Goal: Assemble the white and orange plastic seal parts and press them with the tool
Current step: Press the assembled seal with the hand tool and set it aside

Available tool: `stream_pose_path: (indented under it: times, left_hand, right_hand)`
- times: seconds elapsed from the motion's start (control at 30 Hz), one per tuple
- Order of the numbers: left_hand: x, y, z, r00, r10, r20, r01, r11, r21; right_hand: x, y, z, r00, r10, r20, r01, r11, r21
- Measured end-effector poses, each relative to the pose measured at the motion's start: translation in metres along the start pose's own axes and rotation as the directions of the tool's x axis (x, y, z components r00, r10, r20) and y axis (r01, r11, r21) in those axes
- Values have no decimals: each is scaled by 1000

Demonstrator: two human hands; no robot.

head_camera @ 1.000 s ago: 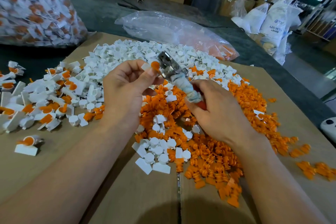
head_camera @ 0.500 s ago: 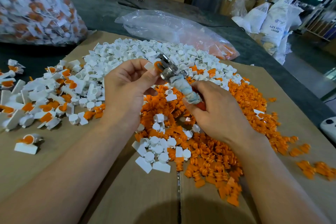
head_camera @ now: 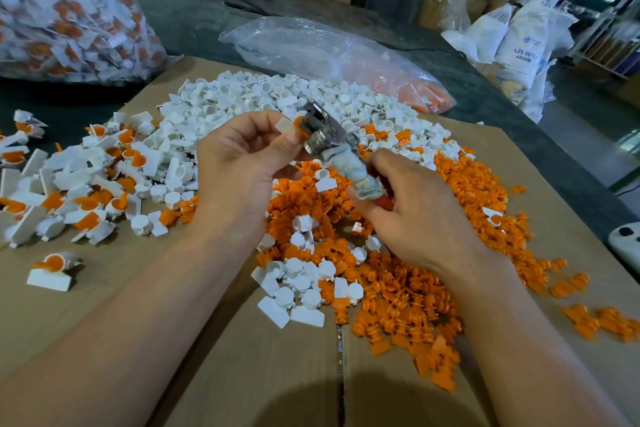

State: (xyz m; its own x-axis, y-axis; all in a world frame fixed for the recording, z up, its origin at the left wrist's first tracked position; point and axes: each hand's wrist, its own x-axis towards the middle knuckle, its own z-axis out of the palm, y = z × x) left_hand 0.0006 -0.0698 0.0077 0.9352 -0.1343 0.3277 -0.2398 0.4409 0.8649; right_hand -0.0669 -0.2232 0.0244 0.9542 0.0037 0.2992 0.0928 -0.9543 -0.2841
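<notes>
Seal [head_camera: 290, 125] pinched by left hand [head_camera: 239, 170] half hides behind tool [head_camera: 327, 140] right hand [head_camera: 415, 218] grips.

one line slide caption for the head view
Left hand holds a white-and-orange seal at the metal tool gripped by the right hand.

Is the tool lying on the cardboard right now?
No, the right hand grips the tool by its wrapped handle, its metal head against the seal pinched in the left hand.
</notes>
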Motion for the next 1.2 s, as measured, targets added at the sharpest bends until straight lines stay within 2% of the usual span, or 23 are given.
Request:
stream_pose_path:
  times: [0.4, 0.97, 1.2]
  left_hand:
    - [1, -2, -2, 999, -36, -22, 36, 999, -3]
    - [1, 1, -1, 995, -80, -52, 80, 997, 11]
    - [0, 4, 0, 994, -91, -64, 90, 996, -13]
  right_hand:
    - [0, -1, 2, 999, 3, 43, -8, 995, 104]
    - [1, -3, 6, 999, 7, 51, -12, 996, 86]
    - [-1, -5, 7, 1000, -13, 12, 12, 998, 64]
